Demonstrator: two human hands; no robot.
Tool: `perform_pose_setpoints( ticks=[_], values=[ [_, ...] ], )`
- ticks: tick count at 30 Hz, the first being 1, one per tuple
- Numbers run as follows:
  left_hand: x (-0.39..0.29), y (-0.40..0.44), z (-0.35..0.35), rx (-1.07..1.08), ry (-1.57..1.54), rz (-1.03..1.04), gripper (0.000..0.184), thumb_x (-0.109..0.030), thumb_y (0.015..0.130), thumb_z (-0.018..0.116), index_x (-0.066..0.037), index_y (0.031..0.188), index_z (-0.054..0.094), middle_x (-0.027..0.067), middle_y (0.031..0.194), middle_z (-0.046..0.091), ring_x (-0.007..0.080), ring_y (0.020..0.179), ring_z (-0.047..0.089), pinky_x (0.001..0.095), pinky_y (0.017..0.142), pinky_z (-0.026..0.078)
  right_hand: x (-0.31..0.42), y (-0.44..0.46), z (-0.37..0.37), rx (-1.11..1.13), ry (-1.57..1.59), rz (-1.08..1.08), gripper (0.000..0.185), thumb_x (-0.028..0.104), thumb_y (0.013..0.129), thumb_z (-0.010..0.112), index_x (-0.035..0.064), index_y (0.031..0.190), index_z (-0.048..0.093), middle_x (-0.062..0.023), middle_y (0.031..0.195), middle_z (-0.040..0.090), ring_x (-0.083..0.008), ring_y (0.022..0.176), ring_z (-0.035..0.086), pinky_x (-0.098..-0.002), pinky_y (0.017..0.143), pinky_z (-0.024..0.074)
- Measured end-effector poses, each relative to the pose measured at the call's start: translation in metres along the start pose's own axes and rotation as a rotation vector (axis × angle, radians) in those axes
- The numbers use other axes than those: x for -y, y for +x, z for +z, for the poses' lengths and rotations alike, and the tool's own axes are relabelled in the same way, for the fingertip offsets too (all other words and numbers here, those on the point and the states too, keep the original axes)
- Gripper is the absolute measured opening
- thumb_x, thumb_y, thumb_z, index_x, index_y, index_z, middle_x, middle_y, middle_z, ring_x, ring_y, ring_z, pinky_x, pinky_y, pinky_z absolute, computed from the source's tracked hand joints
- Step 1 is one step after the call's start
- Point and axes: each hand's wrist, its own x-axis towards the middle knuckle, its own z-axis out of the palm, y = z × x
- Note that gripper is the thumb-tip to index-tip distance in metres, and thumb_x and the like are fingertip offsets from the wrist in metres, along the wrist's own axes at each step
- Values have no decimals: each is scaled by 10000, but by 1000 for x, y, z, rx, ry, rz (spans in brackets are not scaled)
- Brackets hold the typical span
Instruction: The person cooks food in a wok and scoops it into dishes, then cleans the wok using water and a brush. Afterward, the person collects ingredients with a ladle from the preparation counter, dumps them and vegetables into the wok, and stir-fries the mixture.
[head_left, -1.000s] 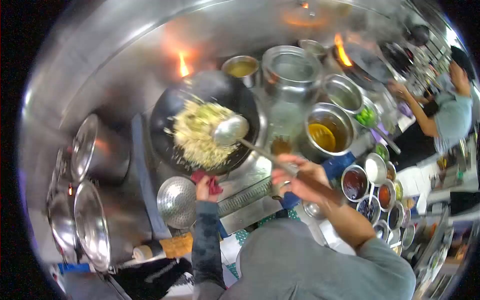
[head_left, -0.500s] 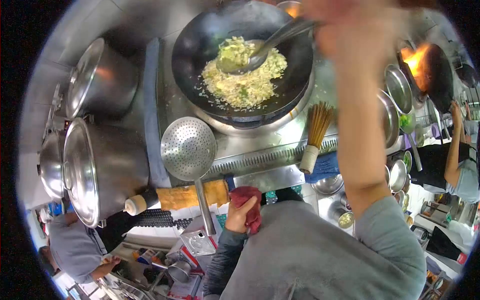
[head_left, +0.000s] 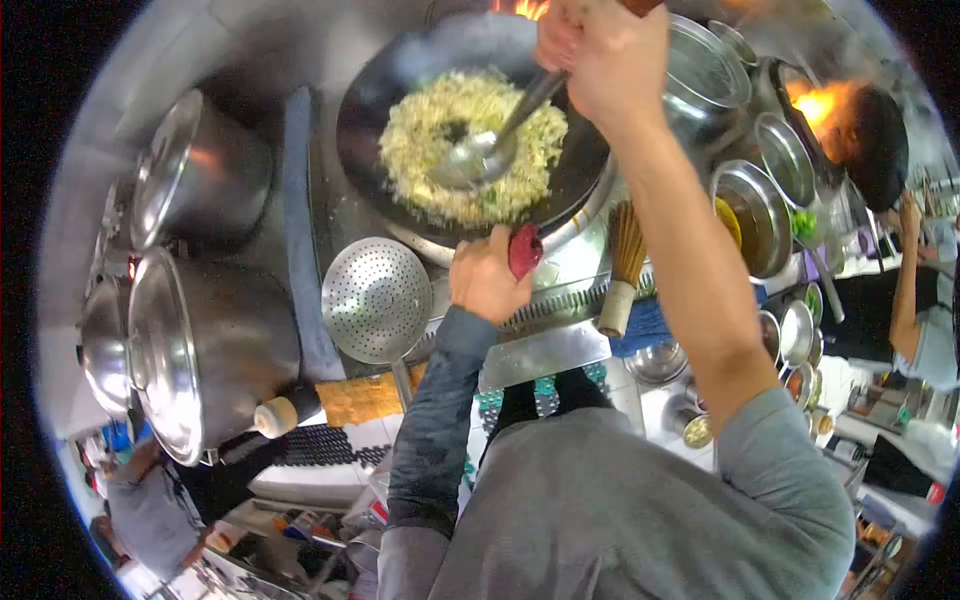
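Observation:
My right hand [head_left: 622, 70] is wrapped round the handle of a steel ladle [head_left: 478, 160], above the far right of the wok. The ladle's bowl rests in a ring of fried rice [head_left: 410, 150] with greenish and yellow bits, slightly blurred. That rice lies in a dark wok [head_left: 358, 150] on the stove. At the wok's near rim, my left hand [head_left: 484, 276] is closed on a folded red cloth [head_left: 525, 250]. Whether it also grips the rim through the cloth is hidden.
A perforated skimmer [head_left: 377, 300] lies left of my left hand. A bamboo brush [head_left: 627, 260] is on the right, near a steel bowl [head_left: 750, 220]. Large lidded pots [head_left: 215, 350] stand at left. Flames rise by another wok [head_left: 878, 150], where a co-worker's arm [head_left: 905, 270] reaches.
My left hand has moved up from near my body to the wok's near rim with the red cloth. My right hand has shifted left; the ladle sits lower and the rice forms a ring.

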Motion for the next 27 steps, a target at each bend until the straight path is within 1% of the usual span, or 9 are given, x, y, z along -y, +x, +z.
perform_pose_setpoints(
  ticks=[1,2,5,9,12,15,18,24,27],
  values=[
    [-27,-11,-23,-6,14,-8,328,-205,700,704,-70,973,580,157,742,616,390,654,579,469,635,464,43,-2,14,-38,63,79,228,52,847,604,85,674,458,15,494,404,-88,393,415,-256,366,302],
    [-56,-26,-50,-38,28,-12,319,-189,701,709,-66,967,582,151,739,620,385,644,585,460,628,472,82,-2,24,-129,-260,38,253,81,836,608,86,626,468,32,459,361,-85,368,384,-258,337,273],
    [-120,-53,-116,-176,-120,107,319,-165,641,705,-41,919,610,164,743,625,321,642,624,395,615,499,180,-7,1,221,-249,-134,269,167,828,595,112,611,447,32,464,367,-84,369,343,-268,343,260],
    [-84,-19,-55,-201,-85,50,253,-185,681,702,-56,854,570,180,658,583,382,598,572,450,571,467,115,-39,-1,-174,-774,-493,236,136,830,619,60,645,495,-8,536,440,-86,491,400,-290,450,313],
    [-39,-52,18,-85,33,-93,290,-255,721,705,-62,865,542,196,670,610,390,581,593,479,527,470,16,-61,-29,-43,-189,-34,352,91,837,629,44,560,418,26,529,438,-73,503,392,-283,468,310],
    [-62,-118,-3,86,70,-38,359,-249,670,728,-72,951,590,172,658,618,356,589,620,434,589,507,90,-55,-9,27,-148,-89,353,98,910,567,92,620,364,26,504,391,-54,419,312,-235,382,234],
    [-102,-94,-66,-69,-79,-45,260,-172,685,747,-86,894,617,165,710,644,310,634,651,396,605,512,156,-55,3,57,-175,-88,340,79,895,582,88,623,378,25,504,394,-55,423,318,-233,380,236],
    [-49,-58,4,8,107,-70,275,-265,732,714,-69,868,578,180,704,628,362,651,634,433,580,499,17,-79,-27,-123,-216,-165,324,60,881,594,82,628,393,31,533,402,-53,445,338,-228,393,232],
    [-68,-113,-22,69,185,-21,250,-243,770,688,-63,917,595,170,737,655,353,671,651,411,602,523,78,-68,-19,9,-84,-134,274,22,882,576,72,665,417,32,543,389,-45,450,308,-227,407,223]
  ],
)
